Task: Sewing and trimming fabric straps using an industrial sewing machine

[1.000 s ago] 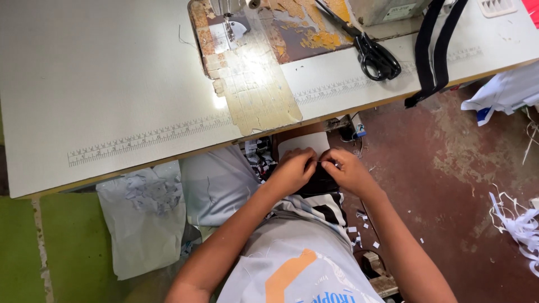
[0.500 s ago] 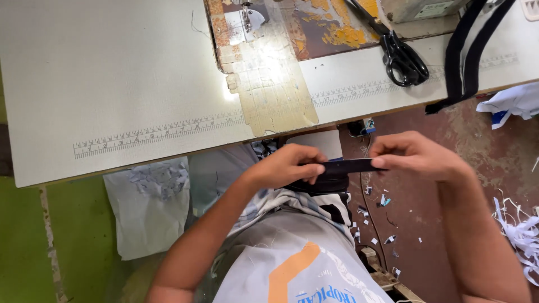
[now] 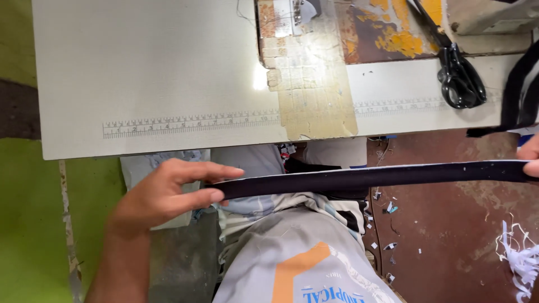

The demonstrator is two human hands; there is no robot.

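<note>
A long dark fabric strip [image 3: 365, 177] stretches level across my lap, below the front edge of the white sewing table [image 3: 157, 67]. My left hand [image 3: 168, 193] pinches the strip's left end between thumb and fingers. My right hand [image 3: 529, 160] is mostly cut off at the right edge of the view and grips the strip's other end.
Black scissors [image 3: 460, 78] lie on the table at the right, next to a worn metal plate [image 3: 314, 84] under the sewing machine. A printed ruler [image 3: 191, 122] runs along the table's front. More black strips [image 3: 519, 92] hang over the table's right end. Scraps [image 3: 519, 258] litter the red floor.
My hands were together at my lap; they have drawn apart, the right far to the right, pulling the dark strip out taut between them.
</note>
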